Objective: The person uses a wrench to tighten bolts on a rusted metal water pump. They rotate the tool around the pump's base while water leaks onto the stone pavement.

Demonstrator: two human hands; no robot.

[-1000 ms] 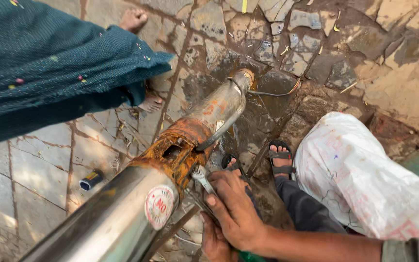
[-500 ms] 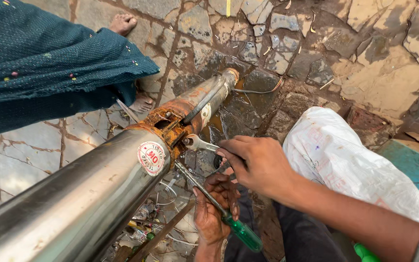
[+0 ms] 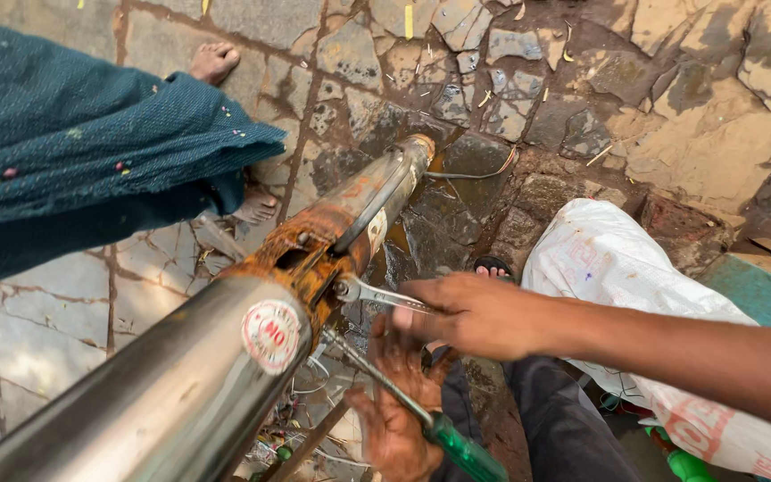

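Steel tube (image 3: 127, 402), long and shiny, slants across the stone floor (image 3: 689, 107), rusted at its joint (image 3: 301, 254), so we work from beside it. Our right hand (image 3: 479, 312) grips a spanner (image 3: 377, 295) on a bolt there; our left hand (image 3: 394, 402) closes around a green-handled screwdriver (image 3: 421, 424), seemingly bracing below. A round red-and-white sticker (image 3: 270, 336) marks the tube's side.

Bare forearms, dark trousers, black sandal
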